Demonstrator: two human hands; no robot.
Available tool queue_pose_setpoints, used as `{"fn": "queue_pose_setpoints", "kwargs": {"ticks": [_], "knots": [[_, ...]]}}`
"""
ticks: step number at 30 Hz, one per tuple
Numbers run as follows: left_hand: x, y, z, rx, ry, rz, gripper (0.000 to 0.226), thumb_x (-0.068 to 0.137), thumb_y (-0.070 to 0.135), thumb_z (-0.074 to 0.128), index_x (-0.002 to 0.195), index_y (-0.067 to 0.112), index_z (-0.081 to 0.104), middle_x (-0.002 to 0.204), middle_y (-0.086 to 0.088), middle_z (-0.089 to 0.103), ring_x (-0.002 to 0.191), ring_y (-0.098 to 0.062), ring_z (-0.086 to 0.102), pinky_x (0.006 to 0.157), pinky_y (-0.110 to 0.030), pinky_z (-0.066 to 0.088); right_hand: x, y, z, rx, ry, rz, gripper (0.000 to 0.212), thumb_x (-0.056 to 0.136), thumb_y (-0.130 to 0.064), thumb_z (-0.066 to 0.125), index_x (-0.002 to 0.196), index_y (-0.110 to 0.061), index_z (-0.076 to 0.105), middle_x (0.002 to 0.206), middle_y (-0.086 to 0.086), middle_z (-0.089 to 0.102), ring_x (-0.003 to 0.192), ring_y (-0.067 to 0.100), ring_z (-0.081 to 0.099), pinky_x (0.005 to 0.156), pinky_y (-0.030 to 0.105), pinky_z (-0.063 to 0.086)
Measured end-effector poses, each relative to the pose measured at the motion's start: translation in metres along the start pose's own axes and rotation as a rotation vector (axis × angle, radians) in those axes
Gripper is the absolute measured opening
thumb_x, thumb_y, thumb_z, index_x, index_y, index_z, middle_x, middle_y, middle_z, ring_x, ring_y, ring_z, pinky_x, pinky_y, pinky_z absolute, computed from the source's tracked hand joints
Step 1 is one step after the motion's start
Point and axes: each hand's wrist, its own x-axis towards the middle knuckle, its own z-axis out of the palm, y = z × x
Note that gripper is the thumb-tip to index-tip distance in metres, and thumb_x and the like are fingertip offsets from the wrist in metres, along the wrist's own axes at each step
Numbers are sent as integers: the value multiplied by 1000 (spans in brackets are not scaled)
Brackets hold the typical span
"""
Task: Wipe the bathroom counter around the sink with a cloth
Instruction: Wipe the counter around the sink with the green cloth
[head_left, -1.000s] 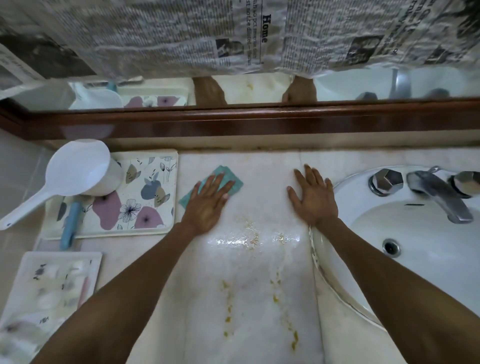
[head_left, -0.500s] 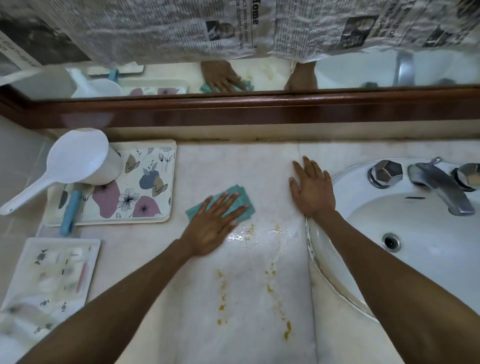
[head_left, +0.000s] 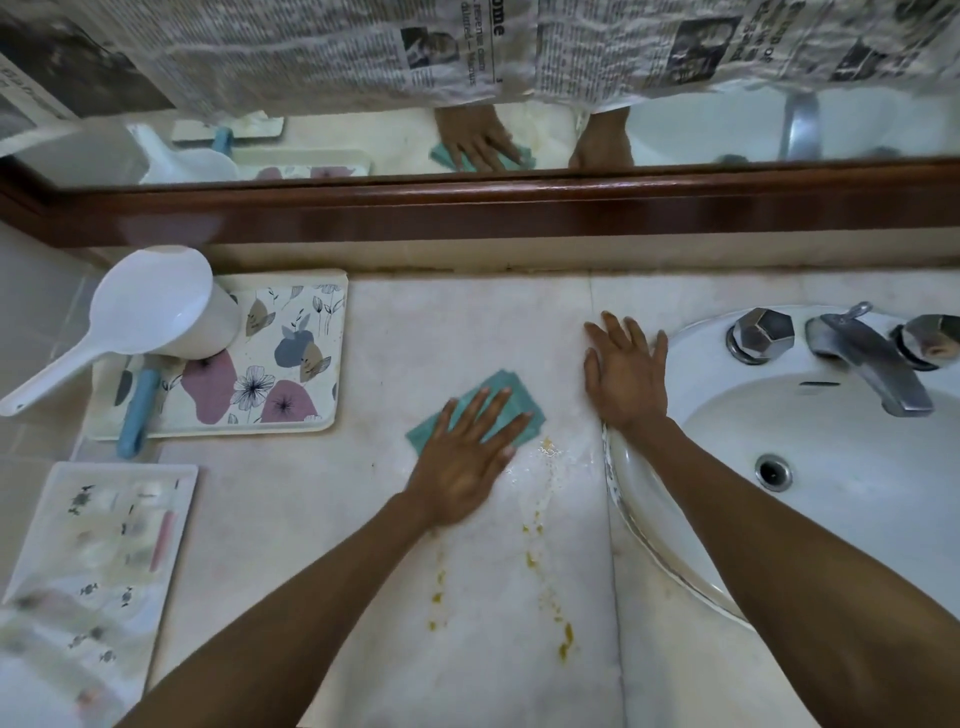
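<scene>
A: Pressing the folded teal cloth (head_left: 485, 408) flat on the marble counter (head_left: 311, 509), the left hand (head_left: 462, 457) has its fingers spread and lying open across it, not pinching. I'd say that puts weight over the whole pad.

B: And the right hand (head_left: 626, 376)?

A: Palm down, fingers splayed, empty, on the counter just beside the sink (head_left: 841, 483) rim. It looks like a brace.

B: Where's the dirt?

A: Yellow-brown spots (head_left: 563, 642) trail toward the near edge, starting just beside the cloth. The floral tray (head_left: 291, 364) with the white dipper (head_left: 150, 317) sits well apart on the left, probably clear of the wiping.
</scene>
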Motion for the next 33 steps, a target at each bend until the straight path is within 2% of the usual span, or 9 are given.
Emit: {"fn": "queue_pose_setpoints", "kwargs": {"ticks": [4, 8, 12, 16, 20, 24, 28, 30, 33], "knots": [[-10, -50, -14, 81, -3, 56, 49, 109, 46, 22, 158, 43, 18, 169, 9, 4, 156, -14, -2, 125, -45, 1, -2, 1, 1, 2, 25, 3, 41, 98, -28, 38, 138, -20, 49, 151, 5, 42, 142, 29, 33, 116, 60, 14], [56, -61, -25, 46, 101, -238, 50, 108, 43, 22, 158, 41, 21, 169, 4, 11, 156, -22, 11, 123, -52, 8, -7, 3, 4, -7, 50, 21, 42, 98, -29, 35, 136, -17, 50, 150, 9, 43, 141, 31, 33, 117, 57, 14], [94, -16, -15, -36, 149, -440, 53, 108, 43, 22, 160, 35, 16, 170, 0, 5, 157, -25, 1, 123, -54, -1, -10, 6, 3, 42, 56, 32, 46, 97, -33, 33, 136, -17, 51, 151, 10, 42, 143, 32, 31, 119, 53, 11], [31, 21, 8, 12, 62, -113, 52, 109, 43, 23, 160, 37, 16, 170, 3, 4, 157, -20, -2, 123, -54, 4, -10, 7, -1, 70, 39, 27, 48, 96, -35, 33, 137, -17, 50, 152, 10, 41, 143, 32, 31, 120, 51, 10], [-12, -25, -4, 75, -37, 160, 49, 109, 46, 22, 159, 42, 18, 169, 10, 4, 156, -14, -4, 125, -44, -4, -12, 18, -4, 99, 8, -17, 51, 97, -40, 29, 139, -19, 49, 154, 8, 39, 144, 30, 29, 121, 47, 8], [46, -66, -22, 78, 30, -76, 54, 106, 49, 12, 158, 42, 19, 169, 5, 10, 156, -22, 9, 123, -51, 6, -19, 30, -6, 90, 28, 13, 52, 99, -41, 25, 139, -19, 50, 156, 10, 35, 146, 29, 24, 121, 47, 6], [112, -31, -21, -17, 114, -376, 56, 106, 47, 15, 160, 34, 17, 170, -1, 6, 157, -27, 3, 122, -54, -1, -31, 32, -7, 136, 91, 157, 44, 103, -36, 29, 138, -15, 45, 161, 12, 22, 149, 24, 14, 121, 49, 5], [116, 5, -10, -53, 93, -339, 56, 106, 46, 17, 161, 33, 15, 170, -2, 3, 157, -28, -1, 123, -54, -5, -37, 32, -9, 152, 119, 192, 44, 104, -33, 27, 139, -13, 44, 162, 10, 20, 150, 23, 13, 121, 48, 7], [69, 49, 10, -17, 25, -96, 55, 107, 48, 18, 160, 36, 17, 170, 1, 2, 157, -24, -2, 124, -54, -2, -41, 33, -9, 158, 136, 193, 45, 104, -31, 25, 140, -12, 46, 161, 10, 22, 149, 24, 16, 121, 48, 9]]}}
